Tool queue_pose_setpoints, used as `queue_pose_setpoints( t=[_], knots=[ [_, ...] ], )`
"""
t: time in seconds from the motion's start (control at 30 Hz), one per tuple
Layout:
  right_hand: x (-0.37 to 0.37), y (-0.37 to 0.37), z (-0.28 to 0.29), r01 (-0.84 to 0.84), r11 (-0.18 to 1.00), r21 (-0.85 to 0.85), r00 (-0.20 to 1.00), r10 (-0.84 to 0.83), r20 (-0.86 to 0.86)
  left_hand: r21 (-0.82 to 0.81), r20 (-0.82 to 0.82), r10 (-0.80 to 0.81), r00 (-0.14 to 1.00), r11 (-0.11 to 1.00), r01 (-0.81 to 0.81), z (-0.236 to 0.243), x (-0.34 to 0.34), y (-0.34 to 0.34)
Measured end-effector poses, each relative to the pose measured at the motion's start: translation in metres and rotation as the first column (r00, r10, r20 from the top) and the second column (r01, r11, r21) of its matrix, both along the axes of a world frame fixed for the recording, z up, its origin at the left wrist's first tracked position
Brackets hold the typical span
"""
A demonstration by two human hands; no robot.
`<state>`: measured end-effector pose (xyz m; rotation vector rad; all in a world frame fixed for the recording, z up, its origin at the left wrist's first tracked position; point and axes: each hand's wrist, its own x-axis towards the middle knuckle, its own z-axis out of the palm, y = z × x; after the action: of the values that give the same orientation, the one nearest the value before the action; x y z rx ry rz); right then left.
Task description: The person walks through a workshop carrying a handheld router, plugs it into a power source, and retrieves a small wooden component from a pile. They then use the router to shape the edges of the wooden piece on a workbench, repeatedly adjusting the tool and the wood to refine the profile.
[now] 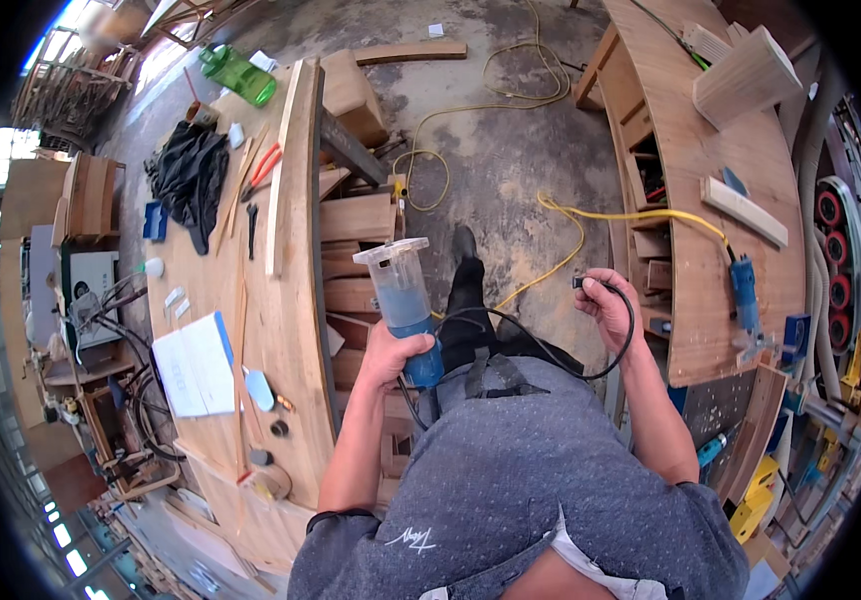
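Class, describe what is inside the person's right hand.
The right hand holds a black cable, its plug jutting out left; the part inside the closed hand is covered.

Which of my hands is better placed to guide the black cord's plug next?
Probably your right hand: its fingers hold the plug at the end of the black cord. Your left hand is busy, wrapped around the blue power tool.

Blue power tool (421, 352) gripped by left hand (391, 355), clear base (397, 280) beyond grip; black plug (579, 283) pinched by right hand (611, 306); workbench (296, 345) seen left of tool grip.
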<state>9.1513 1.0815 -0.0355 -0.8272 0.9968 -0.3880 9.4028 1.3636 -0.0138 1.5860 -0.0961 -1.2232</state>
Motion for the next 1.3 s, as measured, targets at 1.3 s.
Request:
queue_pose_setpoints(
  t=[1.3],
  knots=[
    [0.742, -0.503, -0.199, -0.901, 0.313, -0.301, 0.424, 0.784, -0.454, 0.227, 0.076, 0.804, 0.59, 0.562, -0.795, -0.329, 0.625, -0.502]
  ],
)
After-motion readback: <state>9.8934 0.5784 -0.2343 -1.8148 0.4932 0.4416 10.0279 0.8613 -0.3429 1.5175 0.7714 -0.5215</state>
